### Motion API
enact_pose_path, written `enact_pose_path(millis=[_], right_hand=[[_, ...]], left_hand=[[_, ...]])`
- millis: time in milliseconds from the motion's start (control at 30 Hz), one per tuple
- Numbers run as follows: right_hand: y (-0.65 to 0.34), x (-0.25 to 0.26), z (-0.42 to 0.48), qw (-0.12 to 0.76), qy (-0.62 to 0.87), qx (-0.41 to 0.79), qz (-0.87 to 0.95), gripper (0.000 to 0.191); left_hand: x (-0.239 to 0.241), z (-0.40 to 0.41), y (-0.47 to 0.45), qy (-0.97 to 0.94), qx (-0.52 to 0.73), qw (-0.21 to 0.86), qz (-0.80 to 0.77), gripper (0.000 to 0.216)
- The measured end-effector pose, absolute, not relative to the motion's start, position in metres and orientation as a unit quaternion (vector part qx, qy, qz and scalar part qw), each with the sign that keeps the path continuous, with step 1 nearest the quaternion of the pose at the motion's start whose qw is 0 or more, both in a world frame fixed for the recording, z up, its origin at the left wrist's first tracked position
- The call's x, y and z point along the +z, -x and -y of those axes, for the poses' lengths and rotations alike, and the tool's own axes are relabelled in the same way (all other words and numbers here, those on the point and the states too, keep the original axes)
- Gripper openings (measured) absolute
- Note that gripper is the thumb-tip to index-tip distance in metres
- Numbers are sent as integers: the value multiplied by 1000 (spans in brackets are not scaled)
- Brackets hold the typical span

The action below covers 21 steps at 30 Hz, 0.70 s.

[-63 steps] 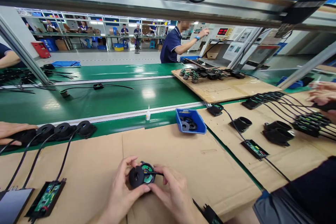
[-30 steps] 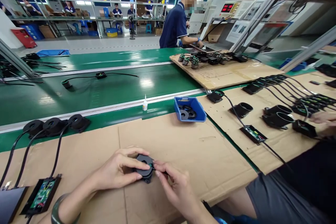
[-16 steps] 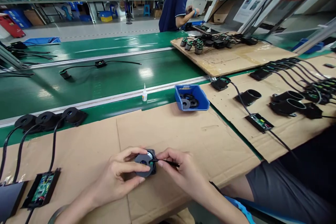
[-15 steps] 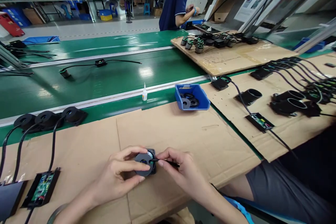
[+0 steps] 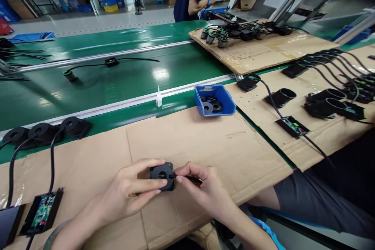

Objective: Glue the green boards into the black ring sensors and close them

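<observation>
Nearest, the left hand grasps a black housing by its edge, one finger pressing on the flat disc that lies over it, while the right hand pinches the black cable just beside the housing, where it leaves the disc's rim. The piece sits low over the cardboard that covers the table, in front of the person. As far as can be judged, the disc is on and lined up with the housing, but this piece looks unfinished, since both grips are engaged on it; whether the disc is fully seated cannot be told, and the cable's far end is hidden. To the left, a circuit box lies uncovered, its green board exposed, so closing it appears not yet done. Its cable runs back to the nearest of three similar black housings lined up along the cardboard's far edge; these already carry their discs and seem further along. Beyond the cardboard's middle, a small white bottle stands upright, untouched, and a blue bin holds loose rings, so spare parts remain. Farther off, a wired unit lies on the green belt, and a board carries more unhoused parts, with a co-worker's arm behind it.
</observation>
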State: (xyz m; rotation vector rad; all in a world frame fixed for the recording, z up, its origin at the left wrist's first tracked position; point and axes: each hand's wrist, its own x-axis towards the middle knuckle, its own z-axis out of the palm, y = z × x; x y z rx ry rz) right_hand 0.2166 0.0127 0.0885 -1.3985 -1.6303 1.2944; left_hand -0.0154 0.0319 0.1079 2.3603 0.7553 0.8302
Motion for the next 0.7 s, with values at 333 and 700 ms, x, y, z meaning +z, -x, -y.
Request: enact_pose_path(millis=[333,700], right_hand=[[-217,89,-10,324,522,495,615,17],[-217,90,-11,322,525,496,612,18]], left_hand=[[98,-27,14,-878,328,218,-271,25],[104,-30,12,-880,304,242,-274,26]])
